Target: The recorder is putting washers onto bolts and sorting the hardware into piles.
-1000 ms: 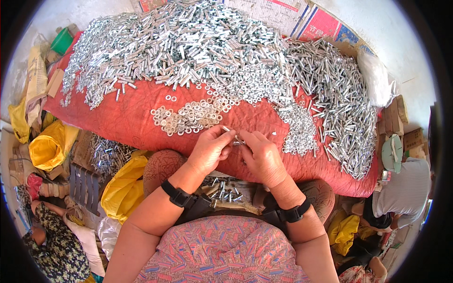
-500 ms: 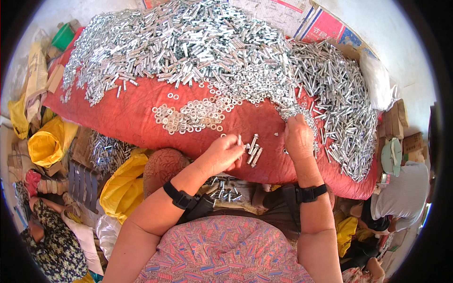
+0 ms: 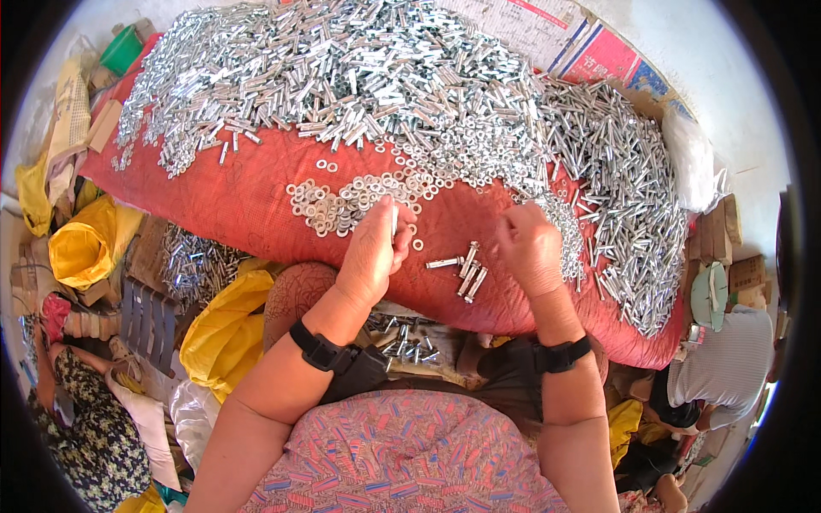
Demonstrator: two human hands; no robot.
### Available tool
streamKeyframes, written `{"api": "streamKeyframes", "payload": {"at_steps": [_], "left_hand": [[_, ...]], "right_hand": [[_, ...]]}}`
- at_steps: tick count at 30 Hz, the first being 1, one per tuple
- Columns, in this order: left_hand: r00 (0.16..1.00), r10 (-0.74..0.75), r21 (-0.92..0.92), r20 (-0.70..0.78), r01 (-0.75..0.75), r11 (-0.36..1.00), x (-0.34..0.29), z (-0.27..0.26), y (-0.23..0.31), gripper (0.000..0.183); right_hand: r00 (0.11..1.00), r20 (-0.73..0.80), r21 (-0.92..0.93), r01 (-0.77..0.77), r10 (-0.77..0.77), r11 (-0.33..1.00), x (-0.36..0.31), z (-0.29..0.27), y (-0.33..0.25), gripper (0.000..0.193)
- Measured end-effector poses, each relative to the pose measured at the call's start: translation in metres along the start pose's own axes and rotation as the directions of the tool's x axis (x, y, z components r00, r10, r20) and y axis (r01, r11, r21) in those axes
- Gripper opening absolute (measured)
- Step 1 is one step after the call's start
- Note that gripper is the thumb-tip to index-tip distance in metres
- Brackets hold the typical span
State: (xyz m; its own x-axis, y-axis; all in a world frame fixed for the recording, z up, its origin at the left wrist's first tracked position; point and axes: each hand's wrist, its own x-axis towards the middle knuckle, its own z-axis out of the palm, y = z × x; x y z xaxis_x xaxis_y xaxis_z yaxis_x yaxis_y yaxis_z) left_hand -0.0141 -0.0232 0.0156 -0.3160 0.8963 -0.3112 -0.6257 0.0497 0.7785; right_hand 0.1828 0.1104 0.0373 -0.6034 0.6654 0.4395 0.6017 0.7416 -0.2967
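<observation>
My left hand (image 3: 373, 250) is closed beside the near edge of a loose patch of flat washers (image 3: 346, 205), with a small silvery metal sleeve (image 3: 394, 219) upright between thumb and fingers. My right hand (image 3: 532, 248) is closed with bent fingers over the red cloth, left of a strip of small nuts or washers (image 3: 564, 231); what its fingertips hold is hidden. Between the hands lies a small group of assembled sleeve bolts (image 3: 470, 278), one of them apart on the left and pointing sideways.
A large heap of metal sleeves (image 3: 342, 73) covers the far side of the red sack surface (image 3: 231, 197). Long bolts (image 3: 624, 162) are heaped at right. Below my hands, more bolts (image 3: 406, 342) lie between my knees. Yellow sacks (image 3: 227, 333) stand at left; two people sit at the sides.
My left hand has moved up and left, away from the bolts to the washers. Another sleeve bolt now lies at the left of the group. My right hand has shifted down and slightly left.
</observation>
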Motion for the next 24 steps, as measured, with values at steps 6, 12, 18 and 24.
{"api": "streamKeyframes", "payload": {"at_steps": [6,12,18,24], "left_hand": [[0.999,-0.004,-0.04,-0.041,0.002,0.999,0.001,-0.001,0.002,0.02],[0.997,-0.067,-0.144,-0.039,0.061,0.988,0.002,-0.003,-0.003,0.01],[0.997,-0.075,-0.137,-0.017,0.072,0.988,0.001,-0.002,-0.005,0.01],[0.998,-0.066,-0.156,-0.009,0.064,0.986,-0.001,-0.003,-0.007,0.01]], "right_hand": [[0.914,0.178,0.221,0.324,-0.365,0.92,-0.005,0.031,-0.067,0.009],[0.92,0.286,0.193,0.219,-0.269,0.956,-0.008,0.047,-0.073,0.006],[0.938,0.3,0.168,0.13,-0.176,0.977,-0.003,0.054,-0.073,0.006],[0.945,0.244,0.007,0.222,-0.217,0.975,-0.007,0.057,-0.078,0.007]]}}
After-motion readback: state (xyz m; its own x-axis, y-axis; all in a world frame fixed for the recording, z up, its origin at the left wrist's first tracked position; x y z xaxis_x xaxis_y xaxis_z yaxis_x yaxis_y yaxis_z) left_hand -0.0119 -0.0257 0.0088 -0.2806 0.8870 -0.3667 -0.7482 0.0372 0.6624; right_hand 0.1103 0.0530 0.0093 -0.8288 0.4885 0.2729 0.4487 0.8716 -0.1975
